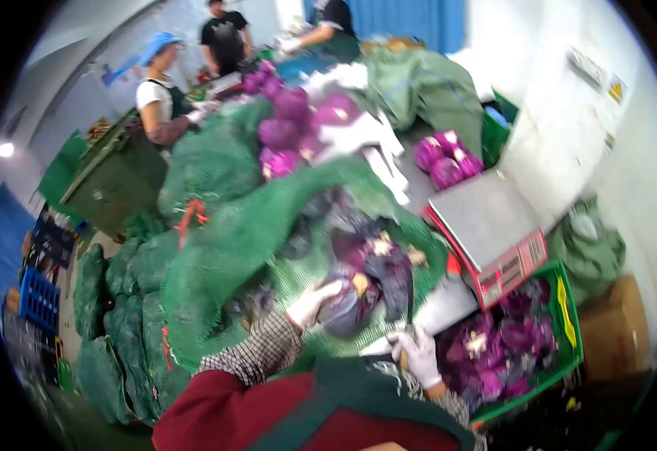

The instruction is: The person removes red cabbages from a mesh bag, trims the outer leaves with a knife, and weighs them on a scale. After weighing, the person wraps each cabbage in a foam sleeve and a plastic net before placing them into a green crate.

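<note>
My left hand (315,302), in a white glove, rests against a purple cabbage (349,310) with dark outer leaves, its pale cut stem facing up. The cabbage lies on an opened green mesh sack (227,259). In my right hand (416,355), also gloved, is a knife (409,297), its dark blade pointing away from me. More dark-leaved cabbage (379,246) sits just beyond, inside the mesh. To the right of my right hand, a green crate (578,342) holds purple leaves and trimmings (486,346).
A flat-topped scale (486,214) stands at the right, near several peeled cabbages (447,159). More peeled cabbages (287,120) are piled at the back. Filled mesh sacks (129,331) are stacked on the left. Three people work beyond the table, one in a blue hat (161,45).
</note>
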Tool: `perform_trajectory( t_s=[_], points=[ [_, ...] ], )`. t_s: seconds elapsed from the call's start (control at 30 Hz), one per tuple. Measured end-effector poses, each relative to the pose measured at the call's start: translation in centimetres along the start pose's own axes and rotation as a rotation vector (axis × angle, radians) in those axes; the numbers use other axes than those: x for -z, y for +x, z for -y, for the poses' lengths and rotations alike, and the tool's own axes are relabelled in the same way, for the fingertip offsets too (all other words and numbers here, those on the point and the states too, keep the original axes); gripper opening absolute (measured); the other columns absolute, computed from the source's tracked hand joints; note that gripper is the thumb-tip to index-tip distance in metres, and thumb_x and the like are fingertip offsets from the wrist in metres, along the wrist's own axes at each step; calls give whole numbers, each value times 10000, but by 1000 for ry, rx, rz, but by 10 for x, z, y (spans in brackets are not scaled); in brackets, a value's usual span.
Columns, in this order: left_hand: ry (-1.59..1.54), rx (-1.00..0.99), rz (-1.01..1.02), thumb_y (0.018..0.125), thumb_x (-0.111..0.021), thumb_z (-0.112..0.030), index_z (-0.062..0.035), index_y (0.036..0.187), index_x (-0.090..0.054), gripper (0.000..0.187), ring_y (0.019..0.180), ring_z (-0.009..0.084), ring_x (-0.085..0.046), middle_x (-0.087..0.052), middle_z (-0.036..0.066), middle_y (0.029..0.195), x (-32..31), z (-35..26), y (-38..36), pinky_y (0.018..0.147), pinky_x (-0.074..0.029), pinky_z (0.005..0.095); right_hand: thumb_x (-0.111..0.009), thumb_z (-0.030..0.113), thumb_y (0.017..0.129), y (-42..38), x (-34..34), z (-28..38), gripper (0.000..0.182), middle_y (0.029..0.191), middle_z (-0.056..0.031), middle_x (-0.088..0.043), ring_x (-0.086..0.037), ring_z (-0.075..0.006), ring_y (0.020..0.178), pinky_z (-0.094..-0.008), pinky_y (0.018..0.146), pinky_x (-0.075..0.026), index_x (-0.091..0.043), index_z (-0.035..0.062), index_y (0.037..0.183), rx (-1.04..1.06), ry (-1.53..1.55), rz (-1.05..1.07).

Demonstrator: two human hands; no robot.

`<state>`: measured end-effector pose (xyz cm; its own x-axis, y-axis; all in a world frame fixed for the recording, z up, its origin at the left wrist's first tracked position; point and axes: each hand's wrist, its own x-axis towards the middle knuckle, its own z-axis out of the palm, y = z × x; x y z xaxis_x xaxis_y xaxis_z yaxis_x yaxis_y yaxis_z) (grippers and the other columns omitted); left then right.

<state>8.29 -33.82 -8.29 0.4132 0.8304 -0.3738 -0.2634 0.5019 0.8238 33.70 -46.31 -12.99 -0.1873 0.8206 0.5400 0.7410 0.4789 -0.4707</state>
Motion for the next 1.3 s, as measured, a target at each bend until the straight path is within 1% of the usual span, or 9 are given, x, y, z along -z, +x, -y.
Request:
perform_trajectory(
  t_s=[0.17, 0.23, 0.3, 0.4, 0.73, 1.0, 1.1, 1.23, 1.3],
  points=[
    [1049, -124, -167, 687, -776, -420, 134, 1320, -331, 952, 1106, 275, -552, -538, 235, 1201, -73, -1, 20, 965, -437, 346, -538, 135, 919, 19, 22, 25, 148, 802, -65, -608, -570, -122, 569, -268, 530, -452, -584, 12, 990, -816, 870, -187],
    [1106, -169, -166, 629, -780, -490, 176, 1315, -294, 1073, 1154, 318, -519, -496, 295, 1229, -58, 17, 40, 989, -416, 362, -592, 99, 885, 5, 19, 11, 217, 914, -113, -597, -588, -140, 715, -267, 610, -498, -561, -20, 1064, -865, 746, -72],
    [1024, -181, -122, 634, -771, -501, 186, 1307, -294, 1074, 1169, 328, -509, -487, 303, 1235, -51, 23, 48, 991, -414, 366, -577, 139, 888, -16, -1, -1, 201, 827, -112, -621, -596, -173, 610, -284, 561, -476, -560, -15, 1015, -677, 542, -161],
    [1014, -192, -12, 631, -774, -502, 185, 1316, -286, 1086, 1173, 326, -508, -485, 297, 1246, -42, 25, 55, 987, -418, 367, -573, 161, 858, -13, 0, 11, 308, 981, -221, -599, -587, -387, 900, -405, 798, -479, -540, -20, 1105, -585, 400, -126],
    [1115, -113, 30, 600, -767, -583, 106, 1290, -383, 1048, 1201, 375, -456, -458, 302, 1256, -42, 25, 69, 1013, -381, 412, -432, 338, 902, 3, 5, 16, 375, 1024, -207, -604, -622, -373, 860, -473, 756, -506, -525, 46, 1118, -833, 85, 443],
    [1098, 42, -60, 616, -734, -616, 120, 1269, -385, 1044, 1157, 393, -486, -436, 312, 1246, -45, 27, 89, 992, -404, 395, -475, 210, 878, 40, -4, -23, 237, 823, -223, -629, -630, -391, 742, -471, 666, -516, -575, -2, 911, -731, -2, 366],
    [862, 115, -26, 611, -776, -532, 139, 1268, -362, 1027, 1156, 388, -481, -416, 306, 1255, -63, 6, 85, 992, -405, 388, -475, 173, 866, 49, -13, -42, 271, 831, -195, -640, -636, -344, 719, -418, 664, -518, -611, -40, 965, -502, -210, 406],
    [1303, -322, -123, 623, -797, -445, 80, 1277, -384, 935, 1105, 323, -526, -453, 249, 1232, -66, 31, 60, 969, -427, 397, -448, 154, 870, 66, -24, -57, 309, 933, -202, -651, -652, -356, 844, -431, 729, -516, -559, -26, 1095, -655, -136, 685],
    [855, -270, 94, 644, -817, -302, 41, 1324, -344, 896, 1157, 263, -489, -468, 176, 1252, -57, 26, 54, 1010, -385, 381, -453, 179, 879, 56, -26, -58, 413, 1062, -232, -618, -629, -369, 924, -439, 782, -501, -460, -16, 1243, -753, 46, 578]
  ],
)
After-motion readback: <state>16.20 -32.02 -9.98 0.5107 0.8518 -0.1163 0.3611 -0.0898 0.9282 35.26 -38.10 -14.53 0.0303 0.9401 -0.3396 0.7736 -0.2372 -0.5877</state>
